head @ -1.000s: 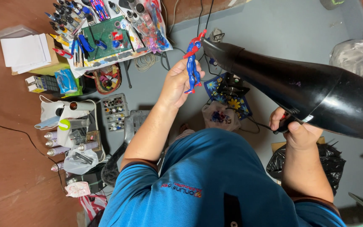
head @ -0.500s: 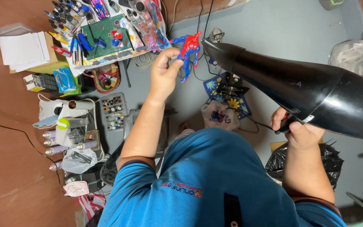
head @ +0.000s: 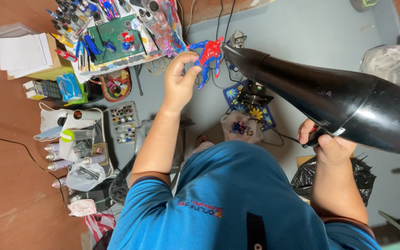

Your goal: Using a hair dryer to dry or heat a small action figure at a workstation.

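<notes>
A small red-and-blue action figure (head: 208, 56) is pinched at its lower part between the thumb and fingers (head: 187, 59) of the left hand (head: 180, 82), its limbs spread and its body tilted. It sits right at the mouth of a large glossy black hair dryer (head: 334, 99), just off the nozzle tip; whether they touch cannot be told. The hair dryer lies aslant, its narrow nozzle toward the figure and its wide rear away from it. The right hand (head: 328, 143) grips its handle beneath the body.

Figurine (head: 208, 55) just left of hair dryer (head: 329, 97) nozzle.
</notes>
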